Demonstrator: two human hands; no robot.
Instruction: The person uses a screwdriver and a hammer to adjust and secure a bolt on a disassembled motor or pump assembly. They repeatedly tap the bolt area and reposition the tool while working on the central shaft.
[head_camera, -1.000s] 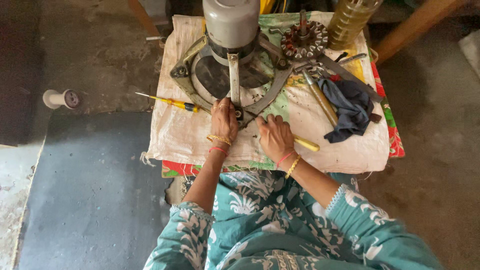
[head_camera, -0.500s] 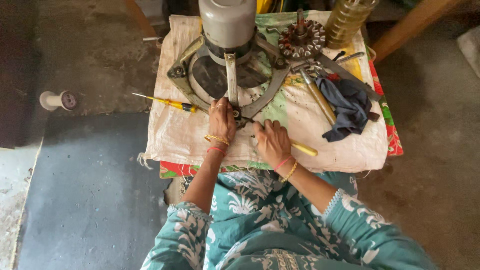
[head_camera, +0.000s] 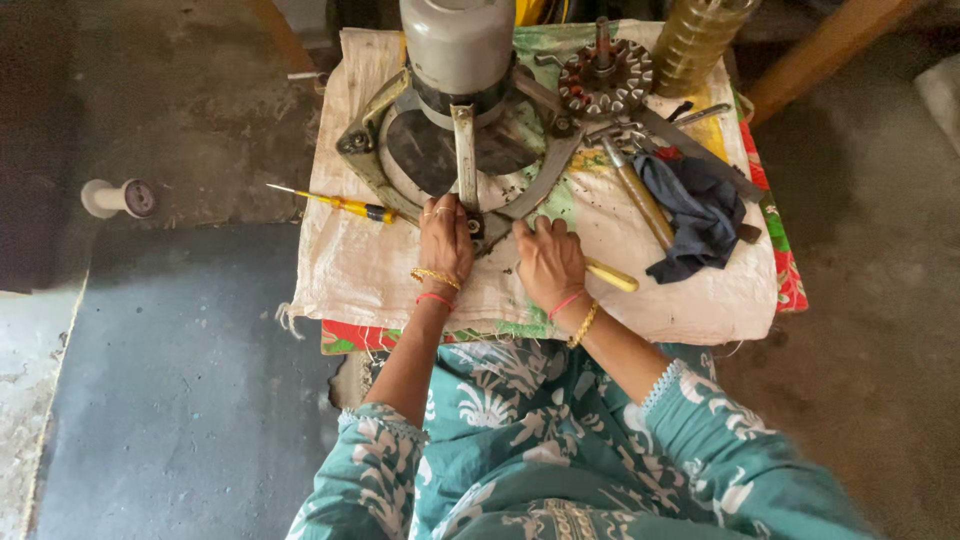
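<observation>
Two bare hands work at the near edge of the metal frame (head_camera: 455, 150), which we take as our landmark. Nearest us, the left hand (head_camera: 444, 240) presses on the frame's near corner, fingers together over the bracket, seemingly to steady it. Just right of that corner, the right hand (head_camera: 548, 262) is clamped around a yellow-handled tool (head_camera: 610, 275), its tip aimed at the same corner; we cannot see the tip itself. The frame lies on a white woven sack (head_camera: 350, 260), apparently spread to catch dirt and loose parts, over a patterned cloth (head_camera: 785, 275) of red and green. Left of the frame lies a yellow screwdriver (head_camera: 335, 203), within reach. Right of it lie a wooden-handled tool (head_camera: 640, 200) and a dark blue rag (head_camera: 700, 215). Upon the frame stands a grey motor housing (head_camera: 457, 45). Beyond the frame's right side sit a toothed metal core (head_camera: 605, 80) and a ribbed yellowish bottle (head_camera: 697, 40). No labels are legible.
</observation>
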